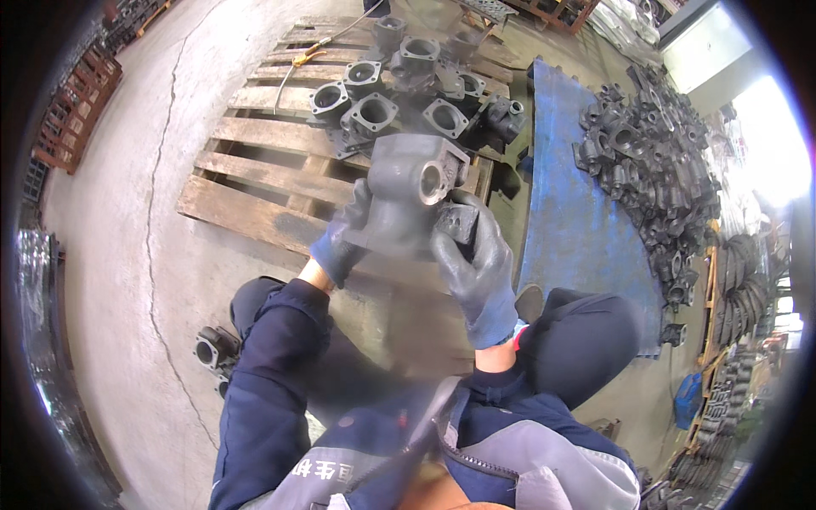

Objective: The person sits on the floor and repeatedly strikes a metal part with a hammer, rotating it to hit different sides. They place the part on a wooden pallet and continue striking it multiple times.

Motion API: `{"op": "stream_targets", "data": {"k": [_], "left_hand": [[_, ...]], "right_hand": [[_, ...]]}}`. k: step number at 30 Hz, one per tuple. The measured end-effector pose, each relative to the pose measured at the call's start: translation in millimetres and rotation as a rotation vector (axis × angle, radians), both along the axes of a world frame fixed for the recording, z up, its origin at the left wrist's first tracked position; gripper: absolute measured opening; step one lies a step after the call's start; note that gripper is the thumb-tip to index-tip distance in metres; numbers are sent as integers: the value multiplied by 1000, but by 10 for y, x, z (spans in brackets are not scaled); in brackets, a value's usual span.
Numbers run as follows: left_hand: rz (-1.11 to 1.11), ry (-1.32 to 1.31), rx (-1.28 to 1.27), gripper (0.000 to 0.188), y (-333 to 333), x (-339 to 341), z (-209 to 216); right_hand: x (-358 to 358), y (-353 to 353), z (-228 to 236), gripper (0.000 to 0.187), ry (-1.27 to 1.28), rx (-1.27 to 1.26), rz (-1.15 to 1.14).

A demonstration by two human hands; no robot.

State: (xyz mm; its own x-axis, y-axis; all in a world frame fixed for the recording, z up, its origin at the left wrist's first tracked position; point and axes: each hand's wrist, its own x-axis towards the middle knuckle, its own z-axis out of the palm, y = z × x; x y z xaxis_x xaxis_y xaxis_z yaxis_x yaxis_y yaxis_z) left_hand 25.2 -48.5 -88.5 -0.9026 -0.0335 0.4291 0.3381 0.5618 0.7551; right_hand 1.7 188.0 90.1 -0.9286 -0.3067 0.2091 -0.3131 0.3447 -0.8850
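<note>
Between my two gloved hands I hold up a dark grey metal casting point(399, 191), a housing with a round bored opening on its right side. My left hand point(347, 234), in a blue and dark grey glove, is closed against the casting's left side. My right hand point(478, 263) grips its right side, with the thumb and fingers around a squarish dark block-like part point(456, 223). Whether that block belongs to the casting, I cannot tell. The casting's underside is blurred.
Ahead, a wooden pallet point(246, 174) carries several similar flanged castings point(374, 110) and a yellow air gun point(308, 56) on a hose. To the right, a blue sheet point(569, 212) lies beside a big heap of castings point(646, 153). More castings point(212, 347) lie by my left knee.
</note>
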Motion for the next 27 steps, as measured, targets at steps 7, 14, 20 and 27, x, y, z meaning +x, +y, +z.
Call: {"op": "stream_targets", "data": {"k": [7, 14, 20, 27], "left_hand": [[-125, -279, 190, 52, -46, 66, -120], [-344, -385, 368, 51, 131, -29, 112], [-396, -410, 404, 50, 199, 32, 202], [-403, -407, 420, 48, 244, 27, 209]], "right_hand": [[248, -149, 78, 58, 253, 59, 44], [351, -261, 86, 72, 482, 101, 12], [466, -270, 140, 78, 440, 222, 79], [505, -312, 27, 61, 638, 401, 62]]}}
